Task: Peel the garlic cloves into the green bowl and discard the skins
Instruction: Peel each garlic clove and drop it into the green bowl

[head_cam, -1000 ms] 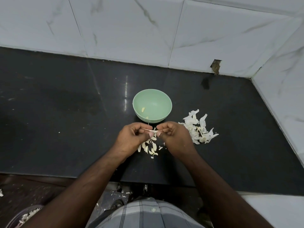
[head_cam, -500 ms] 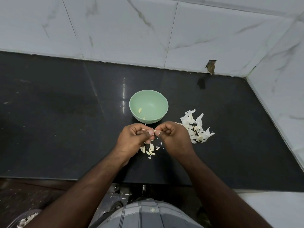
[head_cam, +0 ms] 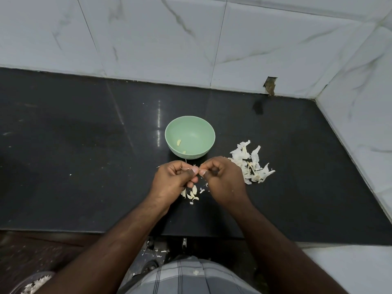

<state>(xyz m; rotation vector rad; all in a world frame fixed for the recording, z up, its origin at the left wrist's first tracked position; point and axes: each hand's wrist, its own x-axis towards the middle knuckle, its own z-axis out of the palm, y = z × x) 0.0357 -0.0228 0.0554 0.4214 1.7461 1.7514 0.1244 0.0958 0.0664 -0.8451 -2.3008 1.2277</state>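
A green bowl (head_cam: 190, 136) stands on the black counter with two peeled cloves (head_cam: 179, 142) inside. Just in front of it my left hand (head_cam: 174, 179) and my right hand (head_cam: 222, 179) meet, fingers curled, both pinching a small garlic clove (head_cam: 198, 170) that is almost hidden between the fingertips; a thin strand of skin sticks out over my left hand. Several unpeeled cloves (head_cam: 192, 194) lie on the counter below my hands. A heap of white garlic skins (head_cam: 251, 164) lies to the right of my right hand.
The black counter (head_cam: 84, 155) ends at marble wall tiles behind and on the right, with a small hole in the tile (head_cam: 269, 85) at the back right. A container with skins (head_cam: 31, 283) sits low at the bottom left, below the counter edge.
My hands stay together at the same spot in front of the bowl, working on the clove; the skin strand between them looks shorter. The camera view has shifted slightly.
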